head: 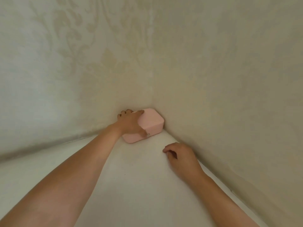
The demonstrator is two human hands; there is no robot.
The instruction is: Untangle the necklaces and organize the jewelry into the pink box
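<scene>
A closed pink box (pixel 151 122) with rounded corners sits in the far corner of a white table (pixel 131 185), pushed against two walls. My left hand (pixel 130 122) grips the box at its left end, thumb on the front near a small metal clasp, fingers over the back edge. My right hand (pixel 180 158) rests on the table in front and to the right of the box, fingers loosely curled and holding nothing. No necklaces or other jewelry are in view.
Two walls with pale floral wallpaper (pixel 114 63) meet behind the box and close in the table on the left and right. The white tabletop stretches from the corner toward me.
</scene>
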